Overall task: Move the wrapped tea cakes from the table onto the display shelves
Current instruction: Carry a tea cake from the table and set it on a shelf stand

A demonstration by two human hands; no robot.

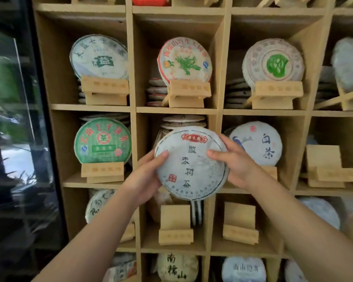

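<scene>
While your left hand (146, 174) and right hand (232, 161) clasp opposite edges of the wrapped tea cake (191, 162), it faces you upright at frame centre, before the middle shelf compartment (175, 110).

Tea cake (191, 162) before middle shelf compartment (176, 151)

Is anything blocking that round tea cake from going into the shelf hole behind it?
Nothing visible sits in front of it. Both hands hold the tea cake before the middle cubby, where stacked cakes fill the back.
</scene>
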